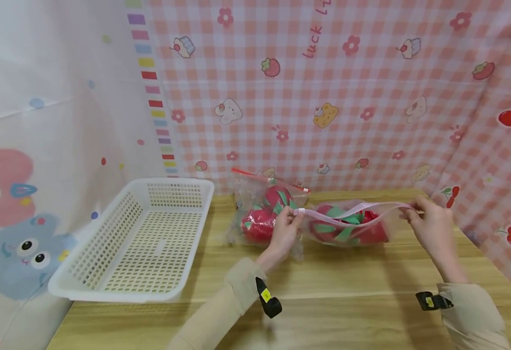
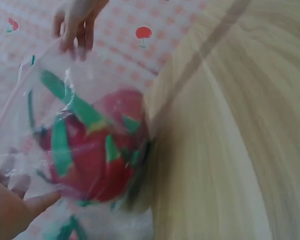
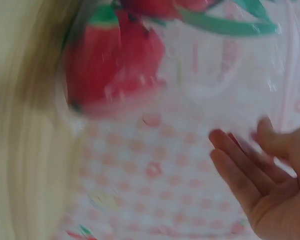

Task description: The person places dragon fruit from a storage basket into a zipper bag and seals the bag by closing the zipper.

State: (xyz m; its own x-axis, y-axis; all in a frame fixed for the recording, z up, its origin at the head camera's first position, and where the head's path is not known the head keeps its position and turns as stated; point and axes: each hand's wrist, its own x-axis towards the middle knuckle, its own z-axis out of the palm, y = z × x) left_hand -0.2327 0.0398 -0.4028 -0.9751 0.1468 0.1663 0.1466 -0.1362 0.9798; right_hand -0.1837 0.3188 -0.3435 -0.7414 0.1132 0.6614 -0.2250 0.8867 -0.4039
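Observation:
A clear zip bag (image 1: 343, 224) with a pink closure holds red dragon fruit (image 1: 375, 234) with green scales. Its mouth gapes between two strips. My left hand (image 1: 284, 235) pinches the closure's left end, beside the white slider (image 1: 299, 212). At the opposite end of the mouth, my right hand (image 1: 433, 234) pinches the corner between thumb and fingers. In the left wrist view, the fruit (image 2: 90, 150) shows through the film, with the bag held up at its top edge. Behind the left hand stands a second clear bag (image 1: 244, 194) with a red closure, containing more dragon fruit (image 1: 256, 227).
A white perforated plastic basket (image 1: 208, 209) stands on the left of the wooden table (image 1: 325, 306). Checked pink cloth (image 1: 255, 97) hangs behind the table and along the right side. A white printed cloth (image 1: 71, 121) hangs at the left.

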